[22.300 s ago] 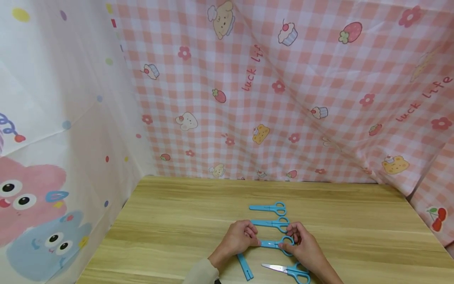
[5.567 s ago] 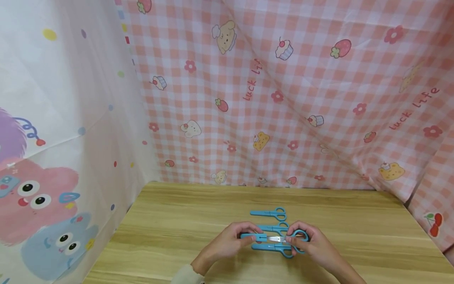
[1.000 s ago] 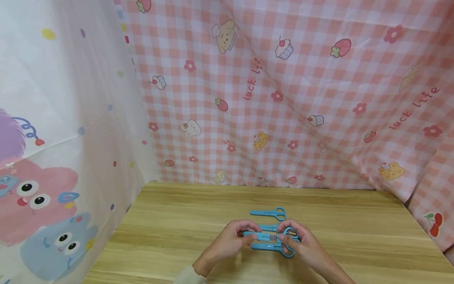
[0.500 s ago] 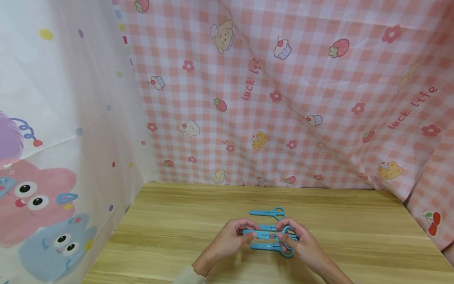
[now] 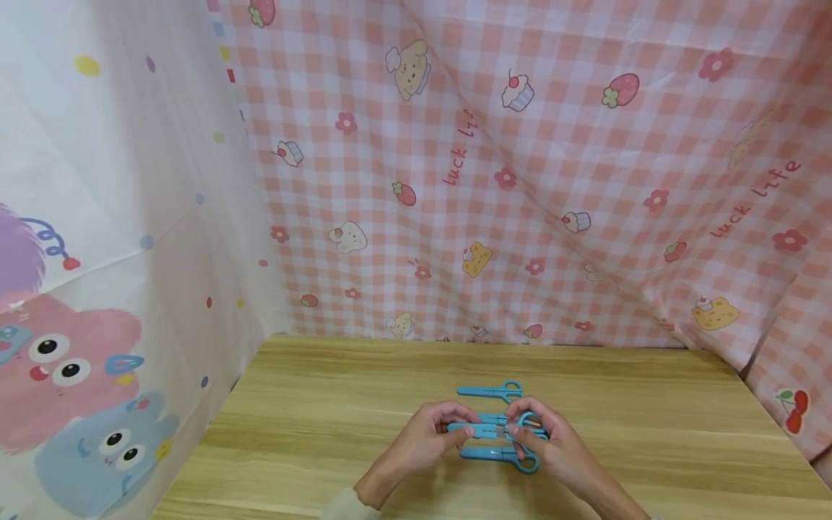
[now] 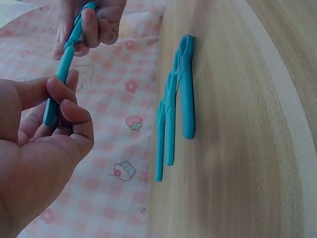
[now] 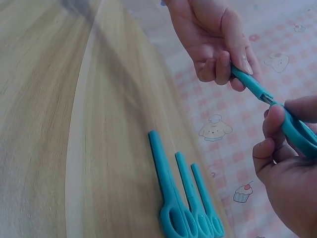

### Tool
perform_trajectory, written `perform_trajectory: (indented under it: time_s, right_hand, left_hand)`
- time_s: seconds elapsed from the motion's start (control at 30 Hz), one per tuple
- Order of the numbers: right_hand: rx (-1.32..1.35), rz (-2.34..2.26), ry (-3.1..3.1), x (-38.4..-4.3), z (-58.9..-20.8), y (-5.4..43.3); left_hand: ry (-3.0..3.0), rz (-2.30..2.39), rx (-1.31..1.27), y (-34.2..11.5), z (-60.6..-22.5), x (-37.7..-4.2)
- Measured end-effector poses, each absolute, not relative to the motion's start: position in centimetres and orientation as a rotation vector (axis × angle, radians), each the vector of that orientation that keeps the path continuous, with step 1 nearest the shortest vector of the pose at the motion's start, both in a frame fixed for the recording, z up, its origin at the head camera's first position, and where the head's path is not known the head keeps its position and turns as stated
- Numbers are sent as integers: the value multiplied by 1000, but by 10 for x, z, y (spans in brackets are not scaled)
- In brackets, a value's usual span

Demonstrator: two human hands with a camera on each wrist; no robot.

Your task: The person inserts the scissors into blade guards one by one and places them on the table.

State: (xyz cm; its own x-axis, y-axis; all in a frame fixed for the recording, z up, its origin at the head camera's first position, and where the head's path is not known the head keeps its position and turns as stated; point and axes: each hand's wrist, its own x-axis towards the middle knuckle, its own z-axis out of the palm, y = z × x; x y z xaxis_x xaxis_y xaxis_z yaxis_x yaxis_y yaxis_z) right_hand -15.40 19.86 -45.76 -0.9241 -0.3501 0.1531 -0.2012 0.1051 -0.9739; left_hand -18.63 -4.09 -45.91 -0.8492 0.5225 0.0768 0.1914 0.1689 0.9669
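My left hand [image 5: 425, 437] pinches a light-blue blade cover [image 5: 482, 431] between thumb and fingers. Opposite it, my right hand [image 5: 549, 440] grips a pair of blue scissors [image 7: 298, 133] near the handles. Most of the blade is inside the cover; a short strip of metal shows between cover and handles. Both hands hold these above the table. Below and around them lie three covered scissors: a far pair [image 5: 490, 391], a middle pair [image 5: 492, 418] partly hidden by the hands, and a near pair [image 5: 484, 453].
The wooden table [image 5: 325, 419] has its back edge against a pink checked cloth [image 5: 364, 180]. A white cloth with cartoon prints [image 5: 175, 238] hangs along the left side. In the left wrist view, the table's pale curved edge [image 6: 277, 59] shows.
Earlier, a bare pair of scissors and a loose cover lay on the table. Several seconds ago more blade showed; since then the hands have drawn together and the blade has slid deeper into the cover.
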Motion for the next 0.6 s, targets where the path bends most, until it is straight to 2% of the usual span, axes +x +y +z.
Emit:
perform_trajectory:
  time_s: [0.3, 0.6]
  right_hand:
    - [-633, -1960, 2208, -155, -461, 205]
    - [-593, -1976, 2216, -153, -465, 207]
  left_hand:
    - [2098, 1754, 677, -41, -457, -182]
    - [2105, 1795, 640, -42, -460, -183]
